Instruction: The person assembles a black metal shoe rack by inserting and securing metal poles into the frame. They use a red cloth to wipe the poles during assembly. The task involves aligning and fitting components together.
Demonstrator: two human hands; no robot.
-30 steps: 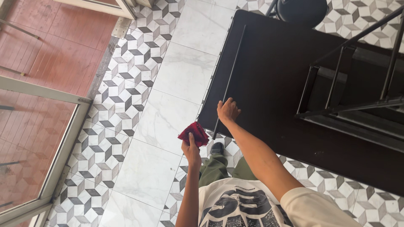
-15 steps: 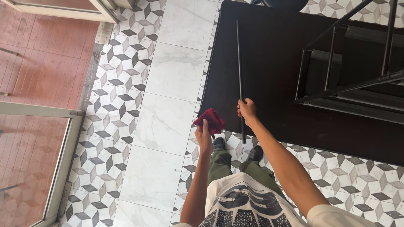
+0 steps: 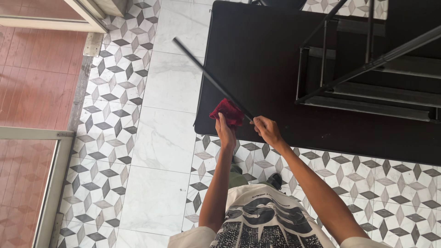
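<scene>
Crumpled red cloth rag [image 3: 227, 112]: soft, matt. Thin dark metal rod [image 3: 211, 79]: smooth. Black rectangular tabletop [image 3: 262, 73]: matt, smooth.

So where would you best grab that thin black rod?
Take the black rod at its near end, coming from the side by the right hand, which holds it there. It slants away up-left over the floor, and the red cloth in the left hand crowds its other side.

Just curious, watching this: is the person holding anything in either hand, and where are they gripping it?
Yes. The right hand grips a thin black rod at its near end. The left hand holds a crumpled red cloth by its near edge.
</scene>
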